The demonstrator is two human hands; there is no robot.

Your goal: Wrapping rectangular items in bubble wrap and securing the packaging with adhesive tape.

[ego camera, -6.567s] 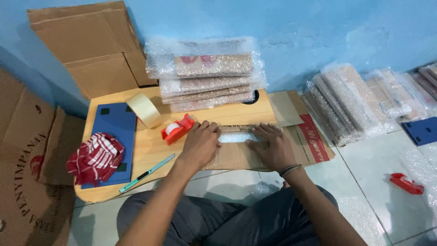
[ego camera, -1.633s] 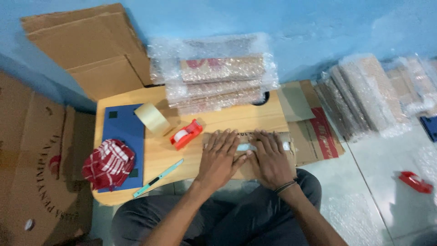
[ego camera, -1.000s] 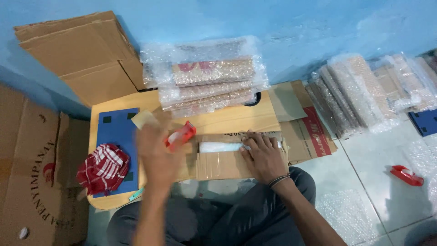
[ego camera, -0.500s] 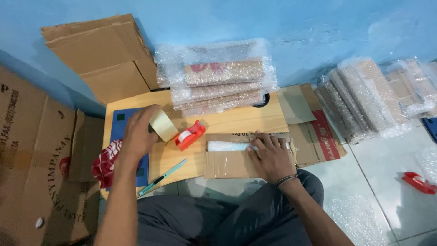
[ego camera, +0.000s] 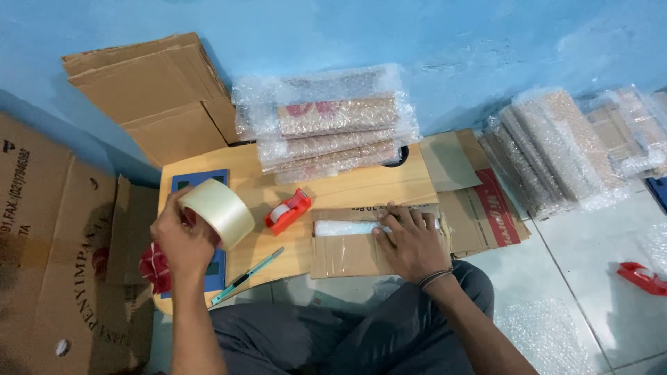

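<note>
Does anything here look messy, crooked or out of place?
Mostly tidy. One oddity: a red tape dispenser lies alone on the floor tiles, far from the small wooden table. The left hand holds a tape roll.

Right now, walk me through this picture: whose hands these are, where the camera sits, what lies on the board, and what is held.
One picture, from a camera on the person's head, looking down. The left hand lifts a roll of clear tape. The right hand presses flat on a folded cardboard parcel with a white wrapped piece on it. These rest on a low wooden board, together with a red tape dispenser, a teal cutter, a blue mat and bubble-wrapped packs.
</note>
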